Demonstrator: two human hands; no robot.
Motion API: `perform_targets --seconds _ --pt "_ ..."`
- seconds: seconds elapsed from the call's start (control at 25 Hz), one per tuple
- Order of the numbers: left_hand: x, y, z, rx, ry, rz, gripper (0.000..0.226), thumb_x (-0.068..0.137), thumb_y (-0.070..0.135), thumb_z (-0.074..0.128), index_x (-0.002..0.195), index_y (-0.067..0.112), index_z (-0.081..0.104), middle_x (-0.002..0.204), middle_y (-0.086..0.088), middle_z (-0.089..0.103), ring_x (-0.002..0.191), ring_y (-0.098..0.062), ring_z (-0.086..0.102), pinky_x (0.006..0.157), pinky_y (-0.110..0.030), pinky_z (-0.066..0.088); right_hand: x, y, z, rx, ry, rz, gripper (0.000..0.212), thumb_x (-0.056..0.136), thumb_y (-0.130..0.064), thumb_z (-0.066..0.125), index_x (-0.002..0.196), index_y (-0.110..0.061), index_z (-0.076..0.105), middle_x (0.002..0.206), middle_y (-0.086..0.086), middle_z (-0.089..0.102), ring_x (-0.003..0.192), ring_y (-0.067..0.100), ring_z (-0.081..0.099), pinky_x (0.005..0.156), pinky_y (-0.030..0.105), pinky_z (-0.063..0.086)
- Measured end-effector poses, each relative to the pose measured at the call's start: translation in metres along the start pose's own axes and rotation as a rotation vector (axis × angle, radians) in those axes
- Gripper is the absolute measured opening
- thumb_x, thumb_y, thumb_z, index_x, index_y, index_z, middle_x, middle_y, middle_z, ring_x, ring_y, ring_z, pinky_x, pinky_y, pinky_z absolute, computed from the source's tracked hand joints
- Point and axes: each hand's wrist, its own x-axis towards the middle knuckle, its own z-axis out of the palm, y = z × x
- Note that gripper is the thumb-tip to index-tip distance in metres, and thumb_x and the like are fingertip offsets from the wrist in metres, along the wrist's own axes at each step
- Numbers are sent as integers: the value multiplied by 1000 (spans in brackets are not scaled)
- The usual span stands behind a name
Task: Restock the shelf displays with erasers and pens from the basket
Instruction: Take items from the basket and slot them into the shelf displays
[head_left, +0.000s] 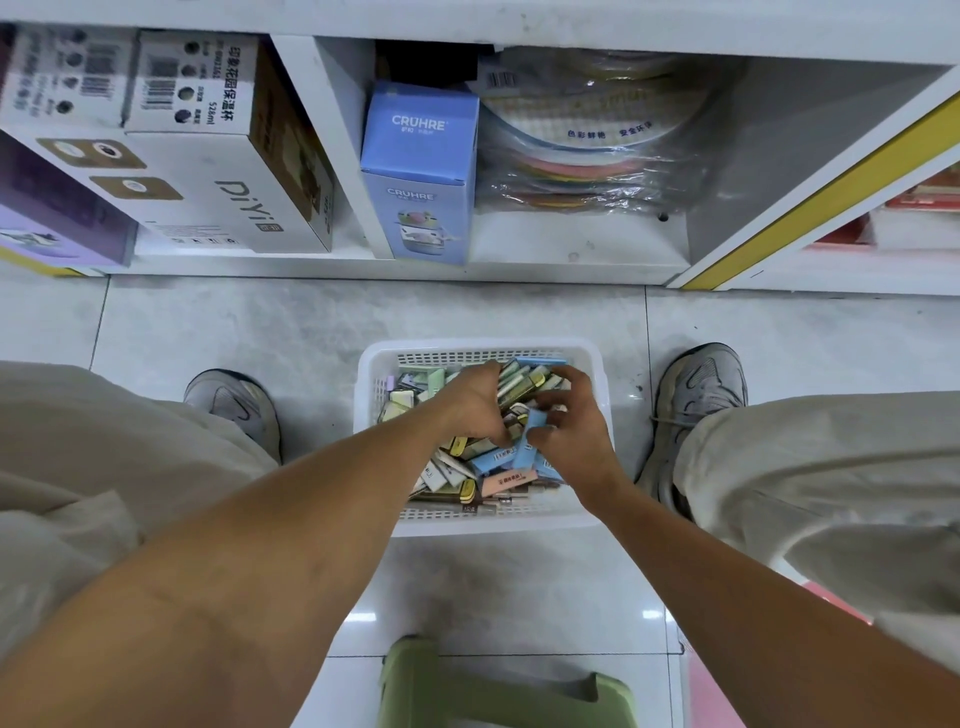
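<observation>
A white plastic basket (382, 364) stands on the floor between my feet, heaped with several boxed erasers in blue, green, pink and white. My left hand (475, 402) reaches into the pile and grips a stack of erasers (524, 382) at the basket's far side. My right hand (574, 423) is beside it, fingers curled, pinching a blue eraser box (529, 439) upright over the heap. Both hands touch near the basket's middle. No pens can be made out.
The bottom shelf (571, 244) ahead holds a white DiYi carton (218, 176), a blue CRUHRE box (418, 171) and bagged coloured plates (592, 150). A green stool (415, 686) sits under me. My shoes (701, 384) flank the basket on the tiled floor.
</observation>
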Motion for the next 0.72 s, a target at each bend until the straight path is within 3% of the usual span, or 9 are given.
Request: perform_targets --seconds 0.16,0.32,0.44,0.56,0.72 --pt "-10 -13 -7 -157 60 38 83 59 14 92 129 15 48 115 6 59 105 -18 58 82 -28 46 2 4 -7 -187 25 47 51 82 6 67 125 -19 53 106 -1 67 100 22 66 80 41 60" --pt "-21 -17 -15 -287 38 65 62 62 9 90 115 19 59 102 1 71 93 -16 69 71 -28 55 1 7 -7 -283 -56 27 44 83 5 66 120 -18 60 104 -7 69 99 11 66 66 7 49" --pt "-28 -17 -17 -269 -35 83 56 64 8 88 111 21 59 98 -1 71 85 -16 71 66 -31 60 3 2 -4 -309 -58 -9 47 81 7 66 121 -19 59 96 -13 64 81 -5 60 57 0 42" --pt "-32 -19 -18 -301 -72 89 56 67 6 85 114 20 58 101 -5 72 88 -22 72 73 -43 62 7 0 0 -301 -86 -15 59 80 10 63 130 -18 54 109 -4 64 83 3 64 64 10 50" --pt "-37 -24 -23 -337 -63 87 46 71 5 83 107 18 59 99 -8 72 84 -24 73 73 -43 61 11 2 3 -376 -37 -27 62 80 8 59 134 -22 51 119 2 61 99 21 66 84 41 59"
